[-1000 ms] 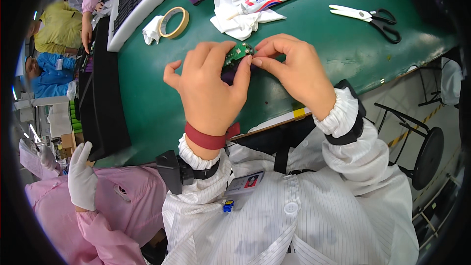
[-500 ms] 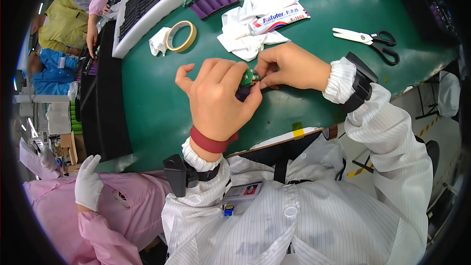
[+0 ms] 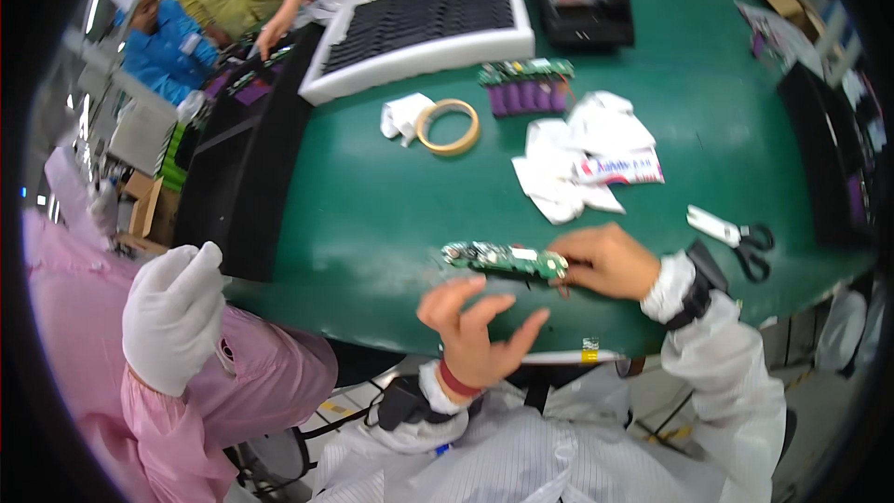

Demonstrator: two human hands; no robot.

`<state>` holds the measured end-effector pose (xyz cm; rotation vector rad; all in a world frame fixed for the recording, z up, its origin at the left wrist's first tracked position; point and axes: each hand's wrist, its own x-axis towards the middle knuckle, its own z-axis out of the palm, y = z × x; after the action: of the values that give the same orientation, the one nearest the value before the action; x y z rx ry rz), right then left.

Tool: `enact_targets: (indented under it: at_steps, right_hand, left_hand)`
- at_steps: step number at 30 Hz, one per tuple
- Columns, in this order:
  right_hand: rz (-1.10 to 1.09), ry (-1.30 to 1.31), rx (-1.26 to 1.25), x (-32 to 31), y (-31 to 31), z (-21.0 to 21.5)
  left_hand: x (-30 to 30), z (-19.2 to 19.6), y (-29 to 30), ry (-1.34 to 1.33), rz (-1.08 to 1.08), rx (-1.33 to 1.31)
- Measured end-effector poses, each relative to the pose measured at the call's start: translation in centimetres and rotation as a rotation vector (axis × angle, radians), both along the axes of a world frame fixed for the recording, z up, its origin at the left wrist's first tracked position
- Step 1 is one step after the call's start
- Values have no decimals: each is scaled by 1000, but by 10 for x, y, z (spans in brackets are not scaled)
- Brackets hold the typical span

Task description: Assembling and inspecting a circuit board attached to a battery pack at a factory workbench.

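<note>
A battery pack with a green circuit board (image 3: pixel 507 261) along its top lies close to the table's near side. My right hand (image 3: pixel 605 259) has its fingers closed around the pack's right end, where a bit of reddish wire shows. Below the board, my left hand (image 3: pixel 480 331) is open, its fingers spread and apart from the pack. Farther off stands a second battery pack (image 3: pixel 528 98) with purple cells and a green board. White cloths (image 3: pixel 610 126) lie beyond my right hand with a glue tube (image 3: pixel 619 169) on them.
Black-handled scissors (image 3: pixel 740 240) lie to the right. A tape roll (image 3: pixel 449 128) rests beside a crumpled white wipe (image 3: pixel 404 118). A white foam tray (image 3: pixel 419 56) of black parts and a black bin (image 3: pixel 577 0) stand behind. At left is a co-worker's white-gloved hand (image 3: pixel 175 321).
My left hand has let go of the battery pack and drawn back toward me, uncovering the green board. My right hand stays at its right end. The view has shifted, showing more of the table's far side.
</note>
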<state>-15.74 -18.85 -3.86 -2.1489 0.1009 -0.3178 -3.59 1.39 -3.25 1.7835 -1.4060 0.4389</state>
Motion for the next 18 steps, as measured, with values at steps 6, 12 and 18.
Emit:
enact_targets:
  at_steps: [6,12,18]
  right_hand:
    - [-40,23,-42,-8,29,10]
    - [-102,24,-77,-12,46,12]
    - [-128,52,-40,-16,42,8]
  left_hand:
    - [-4,-7,19,454,-20,187]
    - [0,-9,20,502,-108,290]
    - [72,104,17,-549,-671,791]
